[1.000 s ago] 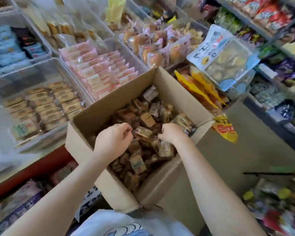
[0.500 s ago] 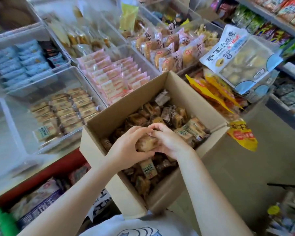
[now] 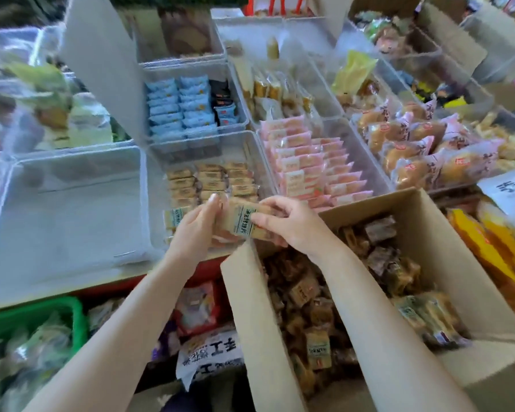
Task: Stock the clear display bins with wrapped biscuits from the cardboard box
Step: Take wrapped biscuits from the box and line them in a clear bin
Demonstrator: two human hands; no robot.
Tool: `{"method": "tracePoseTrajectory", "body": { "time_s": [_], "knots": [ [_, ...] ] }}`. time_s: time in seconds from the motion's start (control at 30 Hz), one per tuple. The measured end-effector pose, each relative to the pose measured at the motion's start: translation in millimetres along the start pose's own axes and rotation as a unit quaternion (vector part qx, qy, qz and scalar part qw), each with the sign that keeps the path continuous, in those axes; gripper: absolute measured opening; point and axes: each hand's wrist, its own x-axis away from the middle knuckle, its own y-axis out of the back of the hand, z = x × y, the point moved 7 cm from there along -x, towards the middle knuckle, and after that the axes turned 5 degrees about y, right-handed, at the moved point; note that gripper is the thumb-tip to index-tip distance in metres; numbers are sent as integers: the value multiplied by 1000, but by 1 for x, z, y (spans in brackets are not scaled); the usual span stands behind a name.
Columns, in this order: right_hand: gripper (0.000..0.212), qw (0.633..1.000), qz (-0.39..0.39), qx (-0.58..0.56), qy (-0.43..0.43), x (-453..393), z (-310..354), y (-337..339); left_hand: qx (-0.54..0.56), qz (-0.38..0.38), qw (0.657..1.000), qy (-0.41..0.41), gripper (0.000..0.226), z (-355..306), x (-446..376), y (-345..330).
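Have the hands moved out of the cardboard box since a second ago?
Yes. Both hands, left and right, have lifted a stack of wrapped biscuits out of the cardboard box, leftward over the clear bin.

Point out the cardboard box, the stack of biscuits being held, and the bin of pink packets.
cardboard box (image 3: 446,233), head view, on its bare inner right wall.
stack of wrapped biscuits (image 3: 243,223), head view, on the printed label of the front packet.
bin of pink packets (image 3: 351,135), head view, on its clear right wall.
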Motion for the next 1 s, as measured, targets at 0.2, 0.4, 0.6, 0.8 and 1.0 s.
{"method": "tracePoseTrajectory", "body": {
  "time_s": [0.2,0.4,0.6,0.8,1.0],
  "knots": [
    [37,986,22,162,33,-115,2,-53,-401,-228,877,-134,31,37,-70,124],
    [40,928,197,315,6,-162,-19,-147,-425,-156,891,-20,56,69,-84,130],
    [55,894,259,364,-35,-191,-37,-176,-495,-155,855,24,45,68,-89,129],
    [109,850,332,406,-53,-212,-45,-180,-503,-156,850,16,43,74,-95,131],
    [61,885,315,337,-56,-213,-37,-185,-515,-168,840,2,45,76,-97,131]
  ]
}}
